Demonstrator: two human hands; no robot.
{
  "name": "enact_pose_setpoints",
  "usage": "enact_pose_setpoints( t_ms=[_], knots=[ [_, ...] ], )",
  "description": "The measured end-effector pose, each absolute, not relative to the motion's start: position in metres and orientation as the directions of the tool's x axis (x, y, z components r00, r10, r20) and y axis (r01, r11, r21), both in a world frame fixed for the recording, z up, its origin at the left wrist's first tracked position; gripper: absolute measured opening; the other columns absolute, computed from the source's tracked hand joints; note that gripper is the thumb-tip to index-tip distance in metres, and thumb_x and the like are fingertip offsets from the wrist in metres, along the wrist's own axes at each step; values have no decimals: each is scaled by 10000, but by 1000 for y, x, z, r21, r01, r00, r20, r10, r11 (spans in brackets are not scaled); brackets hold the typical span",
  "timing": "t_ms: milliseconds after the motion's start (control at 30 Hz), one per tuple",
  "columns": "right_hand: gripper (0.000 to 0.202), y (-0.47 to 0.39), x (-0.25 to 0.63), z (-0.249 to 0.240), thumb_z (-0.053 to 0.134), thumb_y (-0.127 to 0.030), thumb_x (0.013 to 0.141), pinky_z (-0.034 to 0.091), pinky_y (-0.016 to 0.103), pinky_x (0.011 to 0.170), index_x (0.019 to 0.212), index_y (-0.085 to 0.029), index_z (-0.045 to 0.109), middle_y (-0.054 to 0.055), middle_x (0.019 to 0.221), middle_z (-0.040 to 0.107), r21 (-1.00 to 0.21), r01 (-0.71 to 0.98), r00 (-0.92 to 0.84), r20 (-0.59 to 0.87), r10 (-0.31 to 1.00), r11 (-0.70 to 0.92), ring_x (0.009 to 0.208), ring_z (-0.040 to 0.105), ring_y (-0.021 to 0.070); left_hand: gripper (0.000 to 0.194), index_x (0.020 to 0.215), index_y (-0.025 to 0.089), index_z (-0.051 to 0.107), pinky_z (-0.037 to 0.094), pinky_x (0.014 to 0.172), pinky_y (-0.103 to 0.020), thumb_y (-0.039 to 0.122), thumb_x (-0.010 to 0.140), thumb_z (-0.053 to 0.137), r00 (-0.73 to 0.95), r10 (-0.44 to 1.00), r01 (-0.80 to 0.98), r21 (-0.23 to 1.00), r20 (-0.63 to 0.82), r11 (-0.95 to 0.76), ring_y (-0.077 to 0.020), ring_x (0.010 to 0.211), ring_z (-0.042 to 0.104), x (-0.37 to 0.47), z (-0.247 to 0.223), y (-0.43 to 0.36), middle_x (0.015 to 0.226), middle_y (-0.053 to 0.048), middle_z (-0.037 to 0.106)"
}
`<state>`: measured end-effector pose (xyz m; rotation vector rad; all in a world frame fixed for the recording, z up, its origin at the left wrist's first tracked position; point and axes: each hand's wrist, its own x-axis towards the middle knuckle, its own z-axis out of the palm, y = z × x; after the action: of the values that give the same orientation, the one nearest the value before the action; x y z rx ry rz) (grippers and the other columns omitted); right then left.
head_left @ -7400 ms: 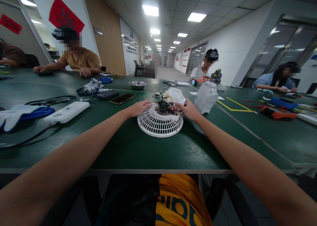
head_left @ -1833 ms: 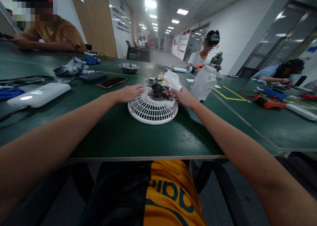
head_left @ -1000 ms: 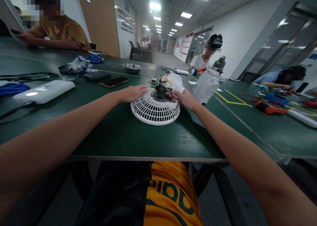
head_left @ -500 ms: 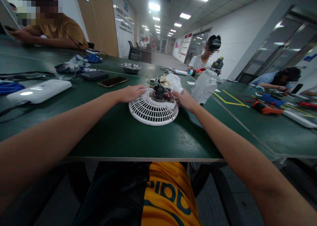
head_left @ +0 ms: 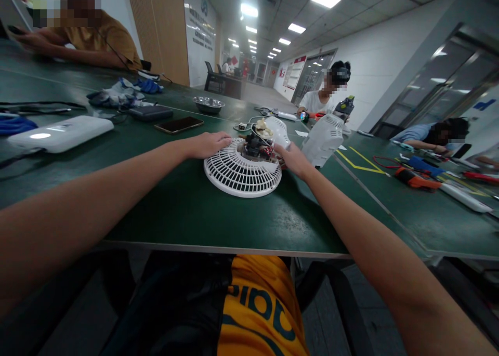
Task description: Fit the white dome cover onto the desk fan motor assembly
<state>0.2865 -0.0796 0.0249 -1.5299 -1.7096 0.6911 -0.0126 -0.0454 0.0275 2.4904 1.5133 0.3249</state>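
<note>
A round white fan grille [head_left: 244, 182] lies on the green table in front of me. On top of it sits an exposed fan motor [head_left: 255, 147] with red wires and a cream-coloured gearbox part [head_left: 263, 128]. My left hand [head_left: 212, 144] rests on the grille's left rim, fingers stretched out. At the right side of the motor, my right hand [head_left: 292, 158] is closed around the fan's wired part, thumb toward me and other fingers hidden. A rounded white cover [head_left: 277, 131] stands just behind the motor. To the right is a vented white plastic housing [head_left: 323, 140].
A phone [head_left: 179, 124], a metal bowl [head_left: 209, 105] and a white power bank-like box [head_left: 62, 133] lie to the left and back. Gloves [head_left: 117, 94] are beyond. An orange-black meter [head_left: 417, 179] lies right. Several people sit around the tables.
The camera view has shifted slightly. Both hands stay in place on the fan, and the fan parts show no clear movement.
</note>
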Motion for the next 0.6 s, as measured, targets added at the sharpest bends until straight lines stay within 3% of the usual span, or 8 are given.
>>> enact_pose_setpoints(
  t_ms=[200,400,600],
  knots=[
    [689,-77,289,22,600,-634,869,574,309,609,1327,-131,489,148,1138,690,-793,593,-32,154,988,142,817,682,206,677,1481,201,464,425,1073,-381,574,986,191,457,886,836,302,79,-458,-287,1272,583,-14,26,-44,1457,-102,576],
    [649,-74,290,21,606,-615,873,574,319,637,1299,-136,505,125,1051,706,-786,606,-9,145,989,121,806,676,205,667,1470,205,472,409,1094,-381,571,984,199,461,883,833,298,90,-466,-283,1281,578,-14,24,-43,1473,-105,566],
    [663,-77,289,22,615,-627,863,581,325,635,1296,-135,516,133,1088,704,-792,595,-22,155,988,137,835,683,213,677,1485,202,455,411,1089,-374,572,984,191,461,883,834,295,89,-466,-285,1278,583,-14,25,-44,1462,-101,576]
  ],
)
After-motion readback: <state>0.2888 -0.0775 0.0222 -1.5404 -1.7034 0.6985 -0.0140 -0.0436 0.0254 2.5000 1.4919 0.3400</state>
